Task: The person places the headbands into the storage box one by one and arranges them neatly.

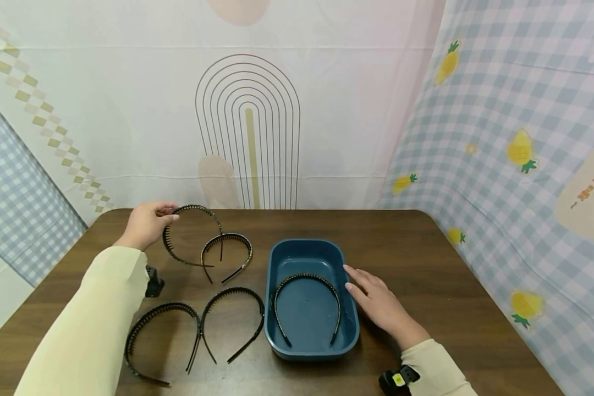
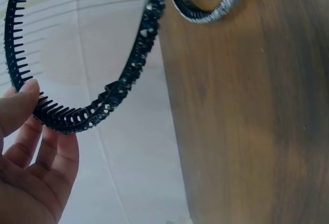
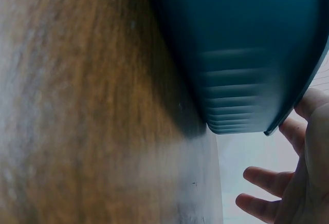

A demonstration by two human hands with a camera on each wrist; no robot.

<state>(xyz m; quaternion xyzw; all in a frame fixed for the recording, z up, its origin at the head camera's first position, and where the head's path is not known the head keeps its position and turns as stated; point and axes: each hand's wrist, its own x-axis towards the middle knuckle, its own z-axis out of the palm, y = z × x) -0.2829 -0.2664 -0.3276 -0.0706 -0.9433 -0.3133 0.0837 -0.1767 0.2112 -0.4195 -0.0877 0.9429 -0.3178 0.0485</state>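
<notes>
My left hand [image 1: 164, 218] is at the back left of the brown table [image 1: 425, 264] and pinches a black toothed headband [image 1: 193, 207] between thumb and fingers, one end raised. The left wrist view shows that grip close up: hand [image 2: 43, 118], studded headband [image 2: 133, 70]. A second headband with a glittery edge [image 1: 227, 236] lies overlapping it and also shows in the left wrist view [image 2: 205, 13]. A blue tray [image 1: 304, 322] holds one headband [image 1: 307, 275]. My right hand [image 1: 353, 278] rests open against the tray's right rim, seen in the right wrist view as hand [image 3: 277, 183] beside tray [image 3: 241, 54].
Two more black headbands [image 1: 163, 307] [image 1: 232, 290] lie side by side at the front left. Patterned cloth hangs behind the table and along its right side. Bare wood shows to the right of the tray.
</notes>
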